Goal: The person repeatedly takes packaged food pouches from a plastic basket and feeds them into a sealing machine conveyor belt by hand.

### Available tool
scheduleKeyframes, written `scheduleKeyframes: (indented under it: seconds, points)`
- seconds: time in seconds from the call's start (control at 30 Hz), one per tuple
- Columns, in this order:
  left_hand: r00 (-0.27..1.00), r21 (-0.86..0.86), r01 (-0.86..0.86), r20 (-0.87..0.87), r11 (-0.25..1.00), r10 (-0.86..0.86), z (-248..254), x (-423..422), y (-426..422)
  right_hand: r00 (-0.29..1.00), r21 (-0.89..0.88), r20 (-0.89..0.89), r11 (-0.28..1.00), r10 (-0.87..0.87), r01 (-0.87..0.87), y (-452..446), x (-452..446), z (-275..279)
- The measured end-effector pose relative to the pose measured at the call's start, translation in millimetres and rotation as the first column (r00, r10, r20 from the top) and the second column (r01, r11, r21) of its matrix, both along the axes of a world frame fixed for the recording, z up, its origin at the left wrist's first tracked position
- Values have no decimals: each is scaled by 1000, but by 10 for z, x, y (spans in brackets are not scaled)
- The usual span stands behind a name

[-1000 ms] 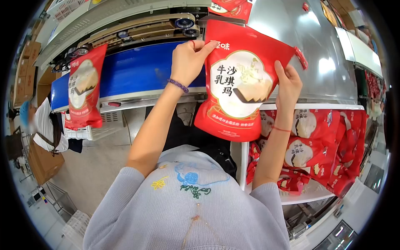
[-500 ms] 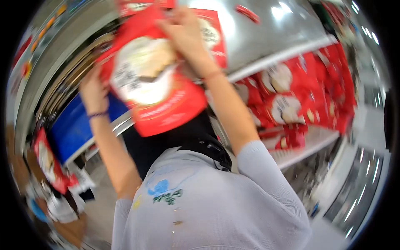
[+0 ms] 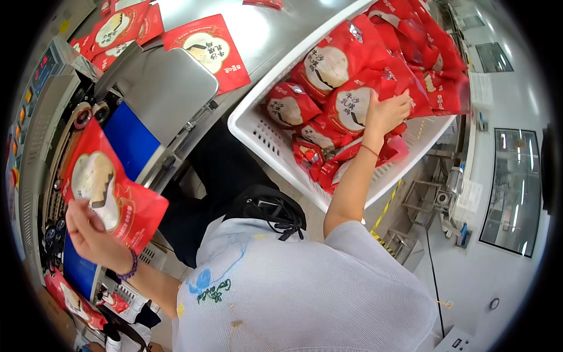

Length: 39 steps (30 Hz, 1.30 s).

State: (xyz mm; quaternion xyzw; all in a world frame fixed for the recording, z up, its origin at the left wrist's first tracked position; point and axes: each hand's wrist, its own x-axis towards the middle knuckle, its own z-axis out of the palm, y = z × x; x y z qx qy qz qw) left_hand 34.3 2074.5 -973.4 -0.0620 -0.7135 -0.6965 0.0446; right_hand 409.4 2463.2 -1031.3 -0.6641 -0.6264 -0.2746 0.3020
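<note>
My left hand (image 3: 97, 237) pinches the lower edge of a red pouch (image 3: 132, 202) with a white label. The pouch's top edge sits along the belts of a band sealing machine (image 3: 58, 164) at the left. At the right, my right hand (image 3: 386, 116) reaches into a white plastic basket (image 3: 249, 126) full of filled red pouches (image 3: 325, 67). Its fingers are curled round part of one red pouch (image 3: 355, 108) on the pile, and the pile hides part of the grip.
A metal plate (image 3: 170, 88) and a blue belt (image 3: 138, 141) lie beside the sealer. Several red pouches (image 3: 208, 50) rest on the steel table (image 3: 275, 35). Another pouch (image 3: 73, 299) hangs at the sealer's near end. A wall with a window (image 3: 510, 188) stands right.
Both hands were at a pouch in front of me. Now my left hand has a pouch at the sealer, while my right hand has moved right into the basket. The view has shifted right.
</note>
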Motion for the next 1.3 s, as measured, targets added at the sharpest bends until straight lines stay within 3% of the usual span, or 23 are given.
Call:
scheduleKeyframes:
  seconds: [0.03, 0.07, 0.1, 0.17, 0.2, 0.27, 0.3, 0.33, 0.4, 0.43, 0.5, 0.57, 0.6, 0.63, 0.7, 0.8, 0.87, 0.93, 0.97, 1.03, 1.13, 1.27, 1.3]
  points:
    - [1000, -17, 18, -10, 1000, -18, 63, 146, 214, 999, -231, -29, 973, -32, 24, 110, 306, -159]
    - [992, -63, 123, 37, 990, -121, 68, 209, 304, 950, -305, -288, 930, 116, -206, 230, 605, -410]
    - [961, -38, 274, 40, 961, -273, 5, 253, 334, 948, -298, -294, 930, 125, -215, 159, 599, -346]
    - [865, -212, 481, -43, 851, -500, 135, 468, 555, 677, -143, -596, 774, 431, -617, -234, 527, -94]
    - [789, -189, 575, -131, 796, -601, 135, 569, 711, 664, -187, -630, 750, 404, -634, -416, 497, 36]
    - [680, -215, 697, -106, 684, -726, 107, 734, 947, 603, -196, -688, 696, 404, -691, -715, 308, 393]
    - [555, -401, 733, -113, 549, -824, 193, 763, 1048, 552, -157, -716, 672, 427, -724, -865, 108, 609]
    - [458, -284, 834, -123, 473, -881, 97, 837, 1168, 367, -20, -826, 629, 428, -778, -1033, -196, 832]
    - [348, -235, 899, -126, 369, -929, 46, 970, 1338, 339, -74, -867, 578, 365, -813, -1139, -383, 963]
    - [438, -115, 884, -136, 453, -889, 43, 1059, 1392, 316, -95, -890, 544, 330, -834, -1215, -551, 1010]
    - [540, -141, 794, -284, 591, -792, -138, 943, 1376, 274, -78, -877, 445, 394, -892, -1220, -861, 957]
    - [730, 35, 683, -70, 729, -680, 11, 795, 1303, 68, 59, -922, 313, 381, -948, -1123, -1153, 847]
    - [744, 109, 660, 37, 743, -667, 18, 679, 1238, -47, 123, -946, 221, 321, -967, -1055, -1298, 801]
    - [748, 203, 619, 142, 758, -649, -13, 566, 1218, -67, 128, -949, 182, 307, -975, -960, -1463, 707]
    - [725, 321, 558, 261, 766, -637, -102, 325, 1248, -288, 291, -956, 67, 53, -954, -700, -1836, 416]
    - [796, 353, 448, 259, 821, -546, -603, -89, 1360, -418, 437, -884, -56, -208, -898, -383, -2425, 17]
    - [815, 323, 375, 331, 869, -475, -717, -207, 1413, -430, 479, -852, -110, -300, -871, -213, -2700, -138]
    - [832, 254, 357, 351, 899, -429, -798, -269, 1428, -299, 302, -950, -18, -94, -953, -173, -2894, -256]
    - [840, 185, 355, 366, 916, -400, -834, -284, 1448, -292, 296, -951, -24, -102, -955, -132, -2915, -285]
    - [849, 167, 330, 377, 929, -370, -882, -324, 1481, -82, 66, -971, -77, 225, -995, -42, -2937, -295]
    - [787, 215, 317, 484, 924, -383, -1014, -409, 1538, -46, 37, -970, -43, 240, -998, 32, -2998, -350]
    - [803, 225, 188, 526, 956, -281, -1078, -446, 1457, -34, 25, -972, -41, 234, -999, -76, -3114, -306]
    - [806, 203, 127, 549, 971, -220, -1059, -465, 1413, 25, -40, -964, -50, 263, -998, -127, -3164, -291]
